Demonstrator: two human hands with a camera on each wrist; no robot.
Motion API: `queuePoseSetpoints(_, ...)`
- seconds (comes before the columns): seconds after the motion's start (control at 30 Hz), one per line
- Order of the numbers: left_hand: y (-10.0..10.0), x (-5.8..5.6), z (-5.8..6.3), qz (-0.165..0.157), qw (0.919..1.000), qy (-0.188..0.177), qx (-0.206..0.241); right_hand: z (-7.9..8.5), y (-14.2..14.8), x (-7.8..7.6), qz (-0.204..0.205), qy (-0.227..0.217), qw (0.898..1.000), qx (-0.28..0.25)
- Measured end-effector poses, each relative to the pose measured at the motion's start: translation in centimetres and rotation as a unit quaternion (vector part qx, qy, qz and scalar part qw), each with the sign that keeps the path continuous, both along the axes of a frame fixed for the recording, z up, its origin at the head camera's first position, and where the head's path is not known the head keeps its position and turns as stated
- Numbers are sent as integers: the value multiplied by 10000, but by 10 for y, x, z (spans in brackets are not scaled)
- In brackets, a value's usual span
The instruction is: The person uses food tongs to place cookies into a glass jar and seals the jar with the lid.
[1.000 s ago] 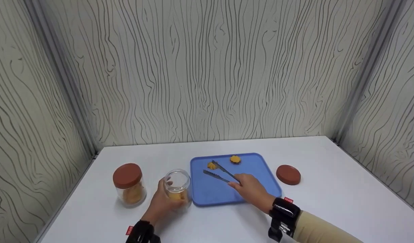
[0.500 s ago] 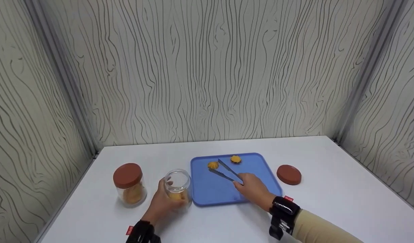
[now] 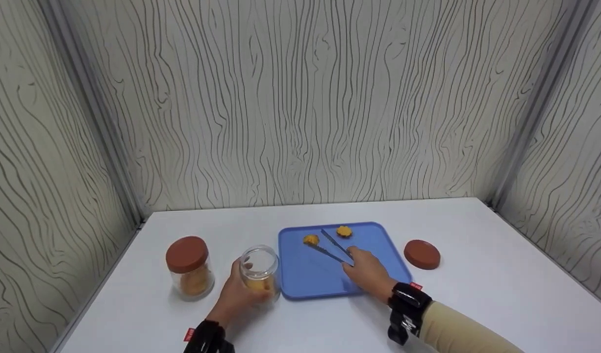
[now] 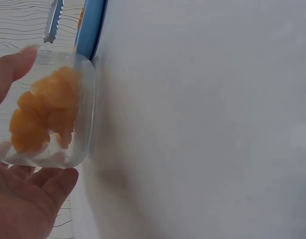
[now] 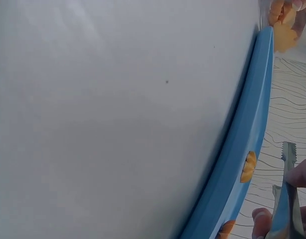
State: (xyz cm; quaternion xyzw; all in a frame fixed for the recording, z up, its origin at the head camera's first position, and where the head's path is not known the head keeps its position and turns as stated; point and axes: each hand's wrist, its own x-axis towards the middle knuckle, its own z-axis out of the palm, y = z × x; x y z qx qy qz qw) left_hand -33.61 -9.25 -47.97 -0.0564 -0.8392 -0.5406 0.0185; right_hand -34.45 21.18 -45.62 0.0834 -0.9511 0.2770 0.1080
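Note:
My left hand [image 3: 244, 291] grips a lidless clear jar [image 3: 259, 262] from the side, left of the blue tray [image 3: 320, 289]. Scalloped orange-yellow biscuits [image 4: 48, 107] lie in the jar's lower part. Above the tray, my right hand [image 3: 368, 272] holds metal tongs [image 3: 331, 256], their arms spread. One biscuit [image 3: 311, 239] is at the tong tips with the nearer arm just in front; contact cannot be told. Another biscuit [image 3: 344, 231] lies at the tray's far side, beyond the tongs.
A second clear jar [image 3: 192, 282] with a red-brown lid and biscuits inside stands at the left. A loose red-brown lid [image 3: 422, 254] lies to the right of the tray. A wood-patterned panel [image 3: 300, 108] rises behind the white table [image 3: 477, 274].
The tongs have shifted slightly right, and their arms have come to either side of the nearer biscuit. My left hand and the jar have stayed in place.

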Motion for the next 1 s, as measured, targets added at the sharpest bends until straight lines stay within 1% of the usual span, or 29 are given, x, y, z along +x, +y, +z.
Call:
queuePoseSetpoints(0.13, 0, 0, 0, -2, 10000, -50, 38, -1, 0, -1, 9, 8, 10000, 34)
queuePoseSetpoints(0.33, -1, 1, 1, -106, 9997, 188, 100, -2, -2, -5, 0, -138, 9999, -2)
queuePoseSetpoints(0.4, -2, 2, 1, -112, 9997, 184, 95, -2, -3, -6, 22, -146, 9999, 17)
queuePoseSetpoints(0.47, -2, 1, 1, -80, 9999, 95, 80, -3, -4, -8, 47, -166, 9998, 61)
queuePoseSetpoints(0.63, -2, 1, 1, -23, 10000, -57, 65, -3, -6, -13, 21, -364, 9993, 101)
queuePoseSetpoints(0.73, -3, 1, 0, -51, 10000, -3, 85, -4, -6, -15, 34, -430, 9990, 118)
queuePoseSetpoints(0.87, -3, 1, -2, -143, 9997, 139, 172, -6, -6, -17, 133, -363, 9992, 134)
queuePoseSetpoints(1.0, -3, 0, -1, -174, 9996, 97, 177, -9, -7, -20, 126, -350, 9990, 236)
